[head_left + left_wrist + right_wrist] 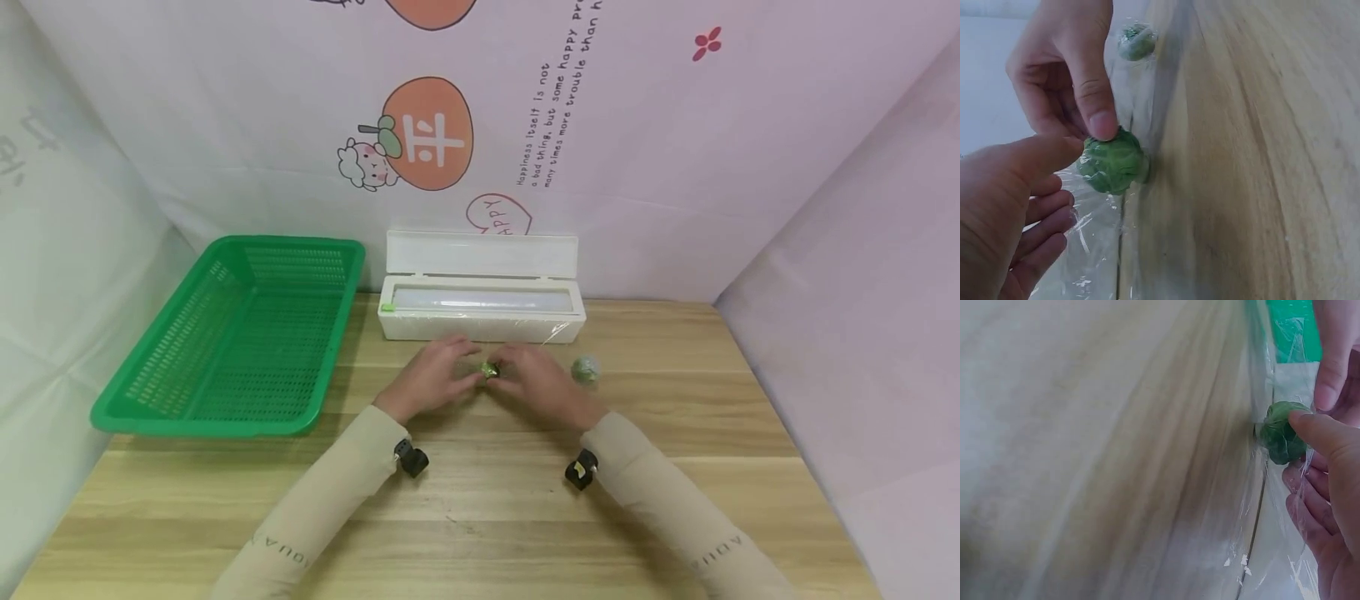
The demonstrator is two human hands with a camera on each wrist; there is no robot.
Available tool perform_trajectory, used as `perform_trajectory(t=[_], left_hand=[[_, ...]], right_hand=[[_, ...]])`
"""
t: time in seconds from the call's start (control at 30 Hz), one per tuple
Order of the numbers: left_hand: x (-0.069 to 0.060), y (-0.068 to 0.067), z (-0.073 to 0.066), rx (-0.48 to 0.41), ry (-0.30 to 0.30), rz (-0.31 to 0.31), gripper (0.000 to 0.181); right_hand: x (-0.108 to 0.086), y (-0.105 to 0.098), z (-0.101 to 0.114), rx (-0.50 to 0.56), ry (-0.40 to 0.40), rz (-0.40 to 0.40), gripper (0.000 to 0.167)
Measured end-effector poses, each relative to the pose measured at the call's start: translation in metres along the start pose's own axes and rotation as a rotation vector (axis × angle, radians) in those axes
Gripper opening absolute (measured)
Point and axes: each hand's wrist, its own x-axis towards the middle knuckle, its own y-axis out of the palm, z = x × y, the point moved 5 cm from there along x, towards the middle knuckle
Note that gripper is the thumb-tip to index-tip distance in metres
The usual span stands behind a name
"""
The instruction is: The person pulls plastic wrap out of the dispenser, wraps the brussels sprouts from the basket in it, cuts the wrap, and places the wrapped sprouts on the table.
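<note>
A green Brussels sprout [490, 370] with clear cling film [1088, 250] about it is at the front of a white cling film dispenser [482, 327]. My right hand [542, 382] grips the sprout, its thumb pressed on the leaves in the right wrist view. My left hand [435, 377] is beside the sprout, thumb and loosely bent fingers apart; whether its thumb touches the film or sprout is hard to tell. Another Brussels sprout [585, 369], wrapped in film, lies on the table to the right of my right hand.
A green plastic basket [321, 392] stands on the left of the wooden table [495, 533]. The dispenser's lid [482, 254] is raised against the printed cloth [637, 167] at the back. Pale cloth also hangs at both sides.
</note>
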Motion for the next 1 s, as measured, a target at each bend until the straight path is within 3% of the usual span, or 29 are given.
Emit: perform_trajectory(t=[0.2,0.3,0.5,0.77,1.0], left_hand=[[0.004,0.006,-0.001,0.013,0.058,-0.052,0.039],[0.005,0.008,0.0,0.009,0.055,-0.055,0.036],[0.01,0.008,0.003,-0.013,0.067,-0.046,0.031],[0.014,0.006,0.008,-0.015,0.031,-0.022,0.029],[0.017,0.007,0.009,0.028,0.021,-0.072,0.029]], right_hand=[[0.002,-0.002,-0.006,0.039,0.012,0.016,0.029],[0.004,-0.002,-0.006,0.042,0.009,0.017,0.031],[0.004,-0.004,-0.007,-0.045,0.029,-0.016,0.04],[0.007,-0.006,0.004,-0.076,-0.099,-0.095,0.028],[0.014,-0.003,-0.002,-0.065,-0.032,-0.08,0.027]])
